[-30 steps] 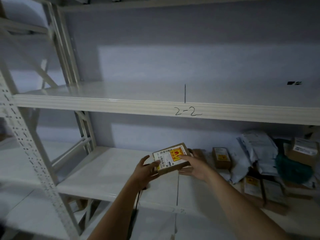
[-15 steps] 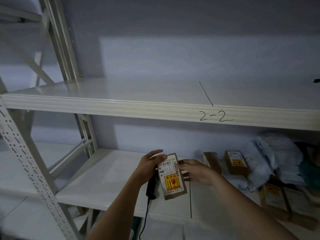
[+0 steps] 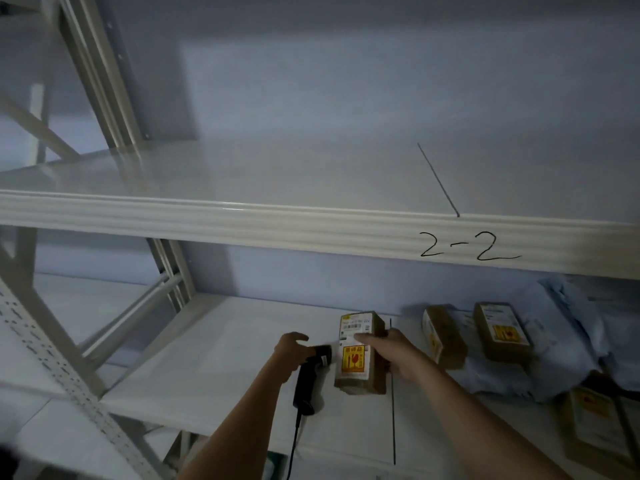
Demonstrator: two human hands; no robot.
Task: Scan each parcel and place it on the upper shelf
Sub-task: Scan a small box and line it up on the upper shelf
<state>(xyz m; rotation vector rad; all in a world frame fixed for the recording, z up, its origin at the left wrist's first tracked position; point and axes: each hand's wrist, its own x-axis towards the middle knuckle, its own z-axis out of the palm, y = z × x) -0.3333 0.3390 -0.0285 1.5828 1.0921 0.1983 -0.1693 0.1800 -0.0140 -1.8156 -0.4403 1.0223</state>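
Note:
My right hand (image 3: 391,351) grips a small brown cardboard parcel (image 3: 358,355) with a white label and a yellow fragile sticker, held above the lower shelf (image 3: 207,375). My left hand (image 3: 289,351) holds a black corded barcode scanner (image 3: 310,379) just left of the parcel, its head pointing at the label side. The upper shelf (image 3: 277,174), marked "2-2" on its front edge, lies bare above both hands.
More brown boxes (image 3: 445,336) (image 3: 502,332) and grey mailer bags (image 3: 568,327) lie on the lower shelf at right. Another labelled box (image 3: 595,427) sits near the front right. A perforated upright post (image 3: 52,358) and diagonal braces stand at left.
The parcel has turned upright and passed from both hands into the right hand alone. My left hand has let go of the parcel and swung the scanner up beside it. The view has shifted left.

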